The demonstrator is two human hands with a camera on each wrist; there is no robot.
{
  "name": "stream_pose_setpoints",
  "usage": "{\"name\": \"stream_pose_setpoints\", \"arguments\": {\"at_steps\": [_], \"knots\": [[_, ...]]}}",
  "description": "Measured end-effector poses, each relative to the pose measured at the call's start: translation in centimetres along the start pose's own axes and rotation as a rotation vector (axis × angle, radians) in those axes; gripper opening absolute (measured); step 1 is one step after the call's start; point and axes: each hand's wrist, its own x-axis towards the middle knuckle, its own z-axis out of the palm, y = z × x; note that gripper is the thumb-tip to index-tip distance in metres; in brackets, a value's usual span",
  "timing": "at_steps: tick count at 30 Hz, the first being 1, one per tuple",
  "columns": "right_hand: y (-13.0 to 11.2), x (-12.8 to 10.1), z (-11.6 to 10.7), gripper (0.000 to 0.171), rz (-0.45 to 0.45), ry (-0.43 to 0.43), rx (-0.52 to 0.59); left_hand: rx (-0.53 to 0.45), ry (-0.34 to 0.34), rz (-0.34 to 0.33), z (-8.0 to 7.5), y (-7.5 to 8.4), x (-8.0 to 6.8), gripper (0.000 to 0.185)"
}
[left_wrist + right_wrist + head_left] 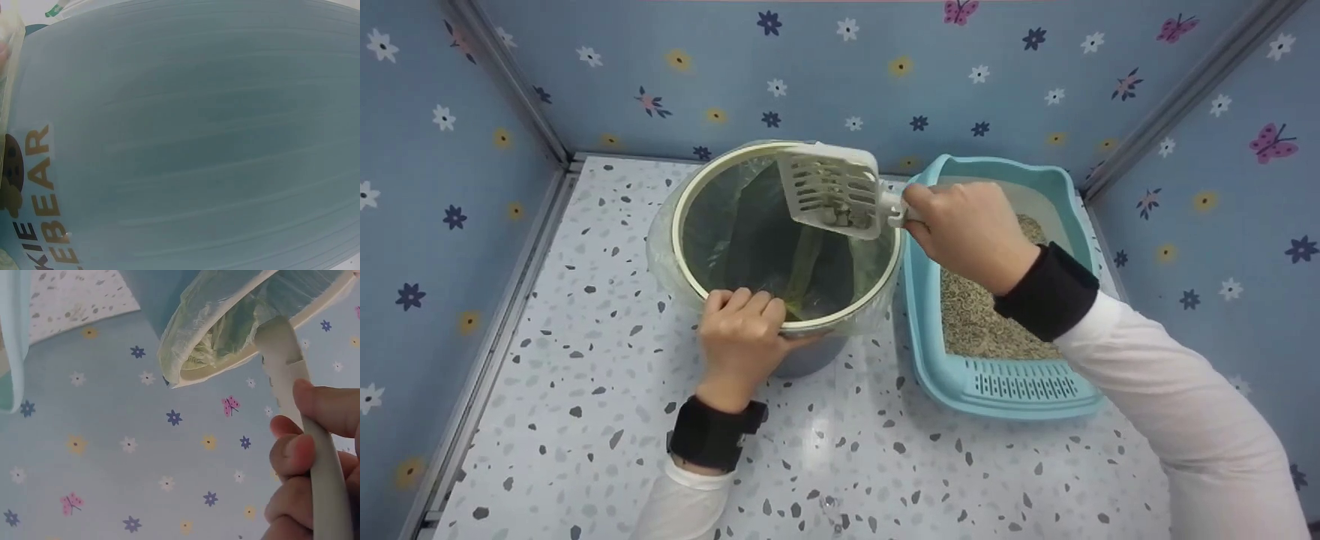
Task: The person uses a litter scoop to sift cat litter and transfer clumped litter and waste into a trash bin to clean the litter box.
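My right hand grips the handle of a white slotted litter scoop by its thumb and curled fingers. The scoop is tilted above the far right part of a trash bin's opening, with a few small litter clumps on it. A cream ring rim and a translucent liner bag edge the bin, whose inside looks dark. At the near rim my left hand curls its fingers over the edge. The left wrist view is filled by the bluish-grey bin wall with printed lettering.
To the right of the bin stands a light blue litter box with tan pellet litter and a perforated front ledge. Flowered panels enclose the speckled white surface at the back and both sides.
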Motion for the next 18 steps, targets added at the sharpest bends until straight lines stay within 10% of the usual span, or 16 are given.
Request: {"name": "stream_pose_setpoints", "arguments": {"at_steps": [8,18], "knots": [[-0.6,-0.2,0.0,0.013,-0.292,0.223,-0.255,0.004,-0.005,0.004,0.0,0.1,0.1,0.072],[-0.6,-1.0,-1.0,0.011,-0.28,0.358,-0.252,0.017,-0.007,-0.001,0.0,0.0,0.1,0.073]]}}
